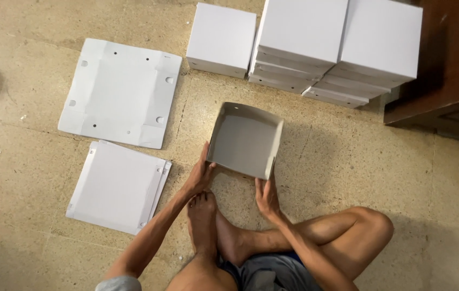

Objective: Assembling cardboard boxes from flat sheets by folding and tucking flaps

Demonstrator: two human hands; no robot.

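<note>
Hands grip a white open box [245, 141] on the floor before crossed legs: left hand [200, 175] closed on its near left corner, right hand [266, 196] apparently pinching the near right edge. Box interior holds nothing.

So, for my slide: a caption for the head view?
Both hands hold an open white box on the floor, near flat blanks.
</note>
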